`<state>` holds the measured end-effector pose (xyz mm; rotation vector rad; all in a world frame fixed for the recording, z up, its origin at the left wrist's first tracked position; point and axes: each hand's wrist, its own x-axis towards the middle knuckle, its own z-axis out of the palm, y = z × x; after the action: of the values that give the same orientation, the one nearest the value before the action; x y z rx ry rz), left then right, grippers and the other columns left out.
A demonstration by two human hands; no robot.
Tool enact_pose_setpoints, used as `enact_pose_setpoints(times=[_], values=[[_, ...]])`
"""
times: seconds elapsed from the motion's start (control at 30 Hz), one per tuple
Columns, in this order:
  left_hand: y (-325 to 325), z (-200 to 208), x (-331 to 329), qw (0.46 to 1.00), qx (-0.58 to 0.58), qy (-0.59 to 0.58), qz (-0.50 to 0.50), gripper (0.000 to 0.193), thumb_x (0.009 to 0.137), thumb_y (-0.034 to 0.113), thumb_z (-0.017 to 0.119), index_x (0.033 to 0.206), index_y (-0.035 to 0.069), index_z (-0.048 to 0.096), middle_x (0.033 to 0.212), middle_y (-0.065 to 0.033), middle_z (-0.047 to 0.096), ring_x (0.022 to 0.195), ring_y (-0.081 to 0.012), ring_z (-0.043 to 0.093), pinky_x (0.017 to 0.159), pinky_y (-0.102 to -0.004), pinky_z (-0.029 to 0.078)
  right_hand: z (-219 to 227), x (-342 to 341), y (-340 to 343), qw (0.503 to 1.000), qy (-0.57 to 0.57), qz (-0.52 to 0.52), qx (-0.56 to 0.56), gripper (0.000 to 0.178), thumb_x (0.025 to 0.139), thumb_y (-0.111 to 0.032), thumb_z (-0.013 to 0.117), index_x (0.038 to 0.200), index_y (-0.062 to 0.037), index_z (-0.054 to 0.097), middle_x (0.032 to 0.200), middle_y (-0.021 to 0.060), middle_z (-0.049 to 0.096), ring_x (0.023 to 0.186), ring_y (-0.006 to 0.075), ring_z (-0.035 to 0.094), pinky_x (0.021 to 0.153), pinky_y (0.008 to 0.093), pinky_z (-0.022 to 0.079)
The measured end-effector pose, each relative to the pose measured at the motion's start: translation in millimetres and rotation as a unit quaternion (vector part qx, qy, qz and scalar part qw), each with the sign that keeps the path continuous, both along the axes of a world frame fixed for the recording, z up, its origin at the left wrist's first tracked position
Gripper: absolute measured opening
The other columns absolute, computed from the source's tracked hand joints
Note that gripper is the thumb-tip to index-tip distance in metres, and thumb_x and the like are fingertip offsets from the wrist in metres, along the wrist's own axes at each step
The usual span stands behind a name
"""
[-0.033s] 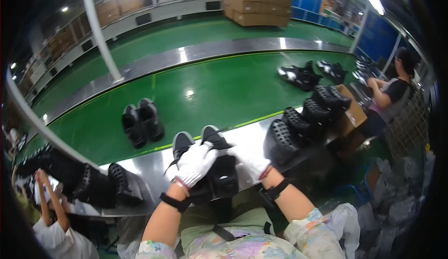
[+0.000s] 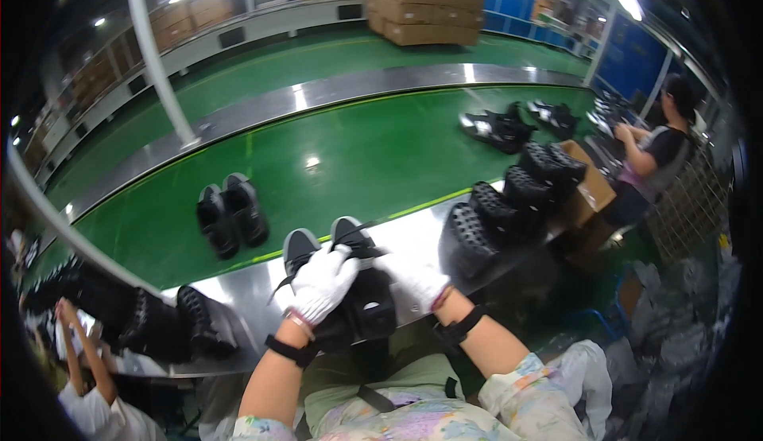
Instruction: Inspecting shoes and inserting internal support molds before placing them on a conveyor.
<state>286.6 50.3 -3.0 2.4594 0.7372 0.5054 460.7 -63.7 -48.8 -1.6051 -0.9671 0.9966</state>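
A pair of black low shoes with grey toes stands on the metal bench edge before me, toes pointing away. My left hand [image 2: 324, 283], in a white glove, lies over the gap between the left shoe [image 2: 299, 248] and the right shoe [image 2: 373, 315]. Its fingertips are closed on the dark shoelace [image 2: 352, 236] at the right shoe's front. From the other side my right hand [image 2: 415, 282], also gloved, reaches to that shoe's upper. The right fingers are drawn together and a little blurred; whatever is between them cannot be made out.
Another black pair [image 2: 230, 217] sits on the green belt [image 2: 318, 170]. Black shoes [image 2: 470, 238] and a cardboard box [image 2: 590, 186] crowd the bench at right; more black shoes [image 2: 200, 322] stand at left. People work at both sides: one at right [image 2: 656, 151], one at left [image 2: 95, 377].
The whole view has shifted slightly, so the scene sits a little further left. My hands stay at the right shoe's laces, with only small finger movement.
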Motion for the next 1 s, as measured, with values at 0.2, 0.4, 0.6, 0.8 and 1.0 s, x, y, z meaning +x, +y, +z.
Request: enact_pose_setpoints(times=[0.2,0.4,0.6,0.8,1.0], values=[[-6,-6,-3,0.999,0.033,-0.003,0.015,0.035,0.093,0.035,0.062,0.119,0.011,0.065,0.114,-0.0151,0.067,0.102,-0.0371,0.066,0.088,-0.0453,0.053,61,-12,-81,0.849,-0.481,0.007,0.221,0.029,0.088,-0.014,0.065,0.115,-0.0048,0.066,0.104,0.0167,0.067,0.099,0.0353,0.066,0.089,0.0432,0.054],[-2,-13,-3,0.994,0.096,-0.053,-0.012,0.033,0.091,0.037,0.067,0.110,0.010,0.070,0.112,-0.0141,0.067,0.101,-0.0337,0.066,0.083,-0.0429,0.055,125,68,-145,0.805,-0.569,-0.142,0.089,0.028,0.075,-0.004,0.072,0.102,-0.0068,0.067,0.105,0.0136,0.064,0.098,0.0346,0.064,0.088,0.0421,0.054],[-4,-7,-5,0.998,0.049,-0.044,-0.017,0.037,0.083,0.041,0.077,0.107,0.013,0.075,0.133,-0.0165,0.061,0.123,-0.0356,0.058,0.104,-0.0422,0.048,101,100,-139,0.817,-0.572,-0.013,-0.076,0.034,0.074,-0.006,0.069,0.107,-0.0148,0.066,0.106,0.0136,0.061,0.099,0.0354,0.063,0.086,0.0442,0.054],[-2,3,-11,0.995,0.051,-0.062,-0.052,0.042,0.080,0.041,0.081,0.107,0.009,0.075,0.131,-0.0196,0.061,0.123,-0.0376,0.057,0.106,-0.0426,0.047,102,108,-132,0.798,-0.593,0.033,-0.100,0.031,0.073,0.000,0.065,0.101,-0.0135,0.065,0.100,0.0136,0.061,0.096,0.0360,0.063,0.083,0.0460,0.054],[-4,4,-17,0.991,0.011,-0.112,-0.069,0.046,0.077,0.040,0.083,0.107,0.006,0.075,0.131,-0.0222,0.061,0.123,-0.0387,0.057,0.106,-0.0436,0.047,106,103,-140,0.804,-0.589,0.017,-0.086,0.037,0.072,0.001,0.065,0.105,-0.0144,0.066,0.104,0.0129,0.060,0.098,0.0359,0.062,0.085,0.0453,0.054]])
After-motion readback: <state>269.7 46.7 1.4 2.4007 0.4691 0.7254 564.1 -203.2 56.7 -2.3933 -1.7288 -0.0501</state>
